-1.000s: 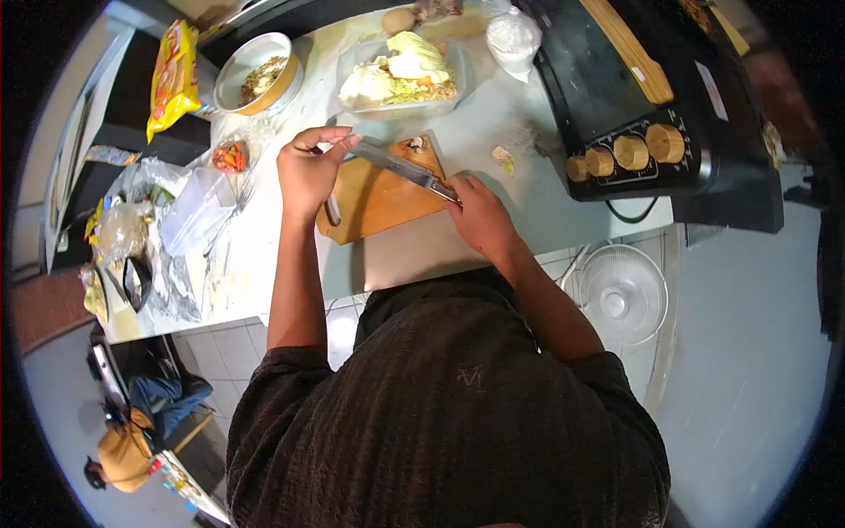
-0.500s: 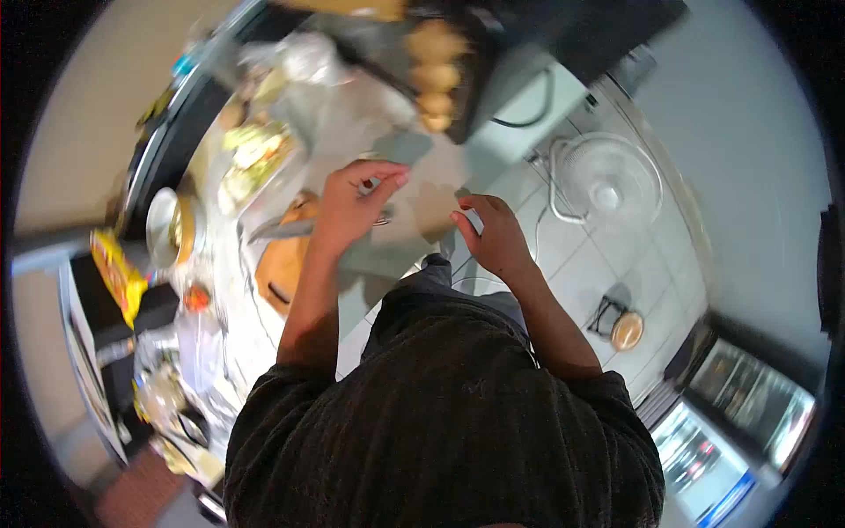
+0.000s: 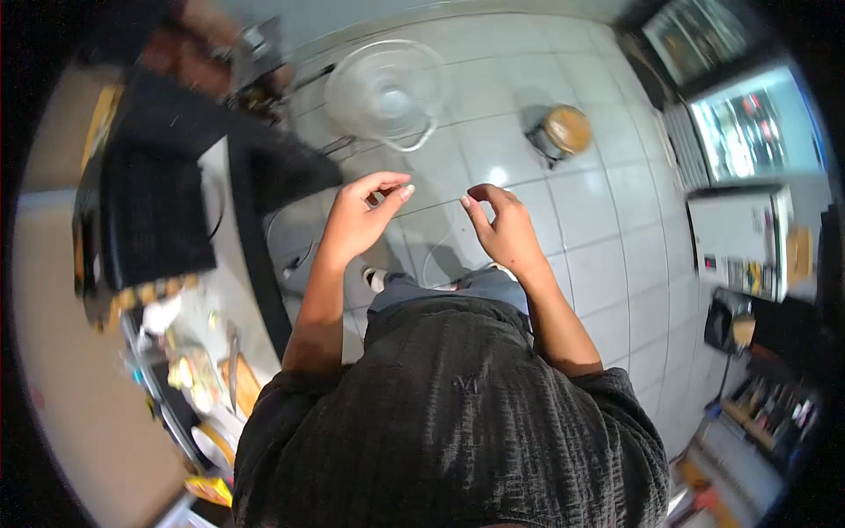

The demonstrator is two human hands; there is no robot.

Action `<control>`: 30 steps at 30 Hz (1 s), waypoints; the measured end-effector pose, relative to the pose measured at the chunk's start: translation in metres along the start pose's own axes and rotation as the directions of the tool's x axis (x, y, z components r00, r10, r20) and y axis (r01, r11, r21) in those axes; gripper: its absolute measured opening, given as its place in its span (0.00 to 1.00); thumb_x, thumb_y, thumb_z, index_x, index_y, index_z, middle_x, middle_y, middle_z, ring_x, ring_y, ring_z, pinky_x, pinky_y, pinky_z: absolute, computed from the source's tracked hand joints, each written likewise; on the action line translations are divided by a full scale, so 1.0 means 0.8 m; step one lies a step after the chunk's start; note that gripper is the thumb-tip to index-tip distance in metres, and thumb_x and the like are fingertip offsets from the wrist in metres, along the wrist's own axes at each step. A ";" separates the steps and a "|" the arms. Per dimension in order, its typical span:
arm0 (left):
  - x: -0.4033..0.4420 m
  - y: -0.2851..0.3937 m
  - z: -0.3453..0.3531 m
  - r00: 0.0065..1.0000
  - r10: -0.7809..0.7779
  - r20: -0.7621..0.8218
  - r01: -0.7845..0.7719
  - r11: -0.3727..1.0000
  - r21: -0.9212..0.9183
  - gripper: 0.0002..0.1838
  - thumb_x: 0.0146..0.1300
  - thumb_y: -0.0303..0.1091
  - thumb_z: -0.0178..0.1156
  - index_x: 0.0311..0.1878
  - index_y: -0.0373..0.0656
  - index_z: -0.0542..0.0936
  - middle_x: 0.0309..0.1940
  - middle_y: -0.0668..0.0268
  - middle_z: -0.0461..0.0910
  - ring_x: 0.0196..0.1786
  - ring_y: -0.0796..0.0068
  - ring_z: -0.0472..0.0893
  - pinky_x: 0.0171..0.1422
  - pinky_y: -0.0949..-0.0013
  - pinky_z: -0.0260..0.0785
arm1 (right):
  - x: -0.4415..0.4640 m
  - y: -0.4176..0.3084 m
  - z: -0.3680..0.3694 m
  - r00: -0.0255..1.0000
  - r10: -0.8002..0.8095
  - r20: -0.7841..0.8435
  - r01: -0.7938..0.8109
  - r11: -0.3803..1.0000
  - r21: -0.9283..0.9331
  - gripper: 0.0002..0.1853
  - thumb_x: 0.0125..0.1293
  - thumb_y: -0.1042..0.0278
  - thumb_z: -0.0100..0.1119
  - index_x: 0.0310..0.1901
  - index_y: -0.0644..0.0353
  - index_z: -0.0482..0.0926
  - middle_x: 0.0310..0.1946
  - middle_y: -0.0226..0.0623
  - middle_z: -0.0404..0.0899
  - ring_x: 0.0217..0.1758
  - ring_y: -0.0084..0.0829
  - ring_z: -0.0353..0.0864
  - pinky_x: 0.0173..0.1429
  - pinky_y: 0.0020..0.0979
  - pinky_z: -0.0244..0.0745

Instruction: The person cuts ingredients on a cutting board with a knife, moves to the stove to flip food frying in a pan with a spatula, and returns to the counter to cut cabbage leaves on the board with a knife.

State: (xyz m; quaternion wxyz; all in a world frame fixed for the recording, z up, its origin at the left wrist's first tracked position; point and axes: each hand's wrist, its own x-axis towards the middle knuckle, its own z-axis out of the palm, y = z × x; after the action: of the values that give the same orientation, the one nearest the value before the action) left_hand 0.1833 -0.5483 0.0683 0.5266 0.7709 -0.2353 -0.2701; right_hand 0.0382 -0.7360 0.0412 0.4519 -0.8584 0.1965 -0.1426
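Observation:
Both hands are raised in front of my body above the tiled floor, away from the counter. My left hand (image 3: 363, 216) has loosely curved fingers, with a gap between thumb and forefinger and nothing visible in it. My right hand (image 3: 505, 226) is held much the same way, thumb just apart from the bent forefinger, also without a visible object. To the left, a knife (image 3: 233, 374) lies on a wooden cutting board (image 3: 248, 385) on the counter. Beside the board is a clear bag (image 3: 195, 374) of chopped pale-green food.
Ahead on the tiles (image 3: 594, 242) stand a round fan (image 3: 389, 95) and a stool (image 3: 563, 132). A black appliance (image 3: 158, 216) occupies the counter's far end. A lit fridge (image 3: 748, 123) and a white cabinet (image 3: 735, 233) line the right side. Cables cross the floor.
My body has turned right, away from the counter, so the board and knife now sit far left. Both hands stay raised in a similar pose, over the floor.

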 end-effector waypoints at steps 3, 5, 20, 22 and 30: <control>0.050 0.027 0.121 0.980 0.146 0.135 -0.149 0.989 0.008 0.12 0.66 0.32 0.67 0.50 0.39 0.85 0.38 0.70 0.85 0.41 0.84 0.78 0.46 0.78 0.69 | -0.026 0.068 -0.097 0.989 0.033 -0.147 -0.043 0.997 -0.063 0.14 0.69 0.61 0.61 0.40 0.67 0.82 0.37 0.52 0.84 0.44 0.53 0.83 0.51 0.44 0.76; 0.071 0.060 0.194 0.955 0.162 0.248 -0.173 0.985 0.023 0.12 0.65 0.32 0.68 0.50 0.39 0.85 0.38 0.71 0.85 0.42 0.84 0.79 0.46 0.78 0.69 | -0.046 0.108 -0.158 0.968 0.097 -0.232 -0.116 0.991 -0.068 0.14 0.69 0.61 0.61 0.40 0.67 0.82 0.38 0.52 0.84 0.44 0.53 0.83 0.51 0.44 0.76; 0.162 0.193 0.591 0.506 0.260 0.822 -0.345 0.935 -0.084 0.13 0.65 0.33 0.67 0.50 0.39 0.85 0.37 0.68 0.87 0.41 0.81 0.81 0.45 0.75 0.69 | -0.225 0.229 -0.395 0.478 0.509 -0.716 -0.557 0.806 0.201 0.15 0.70 0.60 0.60 0.43 0.66 0.82 0.40 0.50 0.85 0.45 0.47 0.86 0.52 0.40 0.79; 0.177 0.211 0.653 0.396 0.261 0.880 -0.345 0.931 -0.121 0.12 0.65 0.33 0.67 0.50 0.39 0.85 0.37 0.68 0.86 0.41 0.82 0.81 0.44 0.76 0.69 | -0.242 0.246 -0.417 0.379 0.526 -0.761 -0.594 0.769 0.236 0.14 0.70 0.60 0.61 0.43 0.66 0.81 0.40 0.50 0.85 0.45 0.46 0.86 0.52 0.39 0.79; 0.226 0.313 0.886 0.052 0.234 0.971 -0.423 0.886 -0.191 0.13 0.65 0.36 0.67 0.49 0.40 0.85 0.37 0.68 0.86 0.41 0.82 0.81 0.45 0.74 0.69 | -0.292 0.302 -0.523 -0.084 0.620 -0.780 -0.584 0.603 0.543 0.14 0.71 0.60 0.61 0.46 0.65 0.82 0.38 0.46 0.86 0.44 0.38 0.87 0.48 0.35 0.79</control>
State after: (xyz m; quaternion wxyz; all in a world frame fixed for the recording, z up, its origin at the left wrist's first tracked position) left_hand -0.1729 -1.2350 0.0608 0.2324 0.3655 -0.7071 -0.5590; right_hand -0.3951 -1.0522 0.0553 0.2671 -0.4025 0.7780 -0.4017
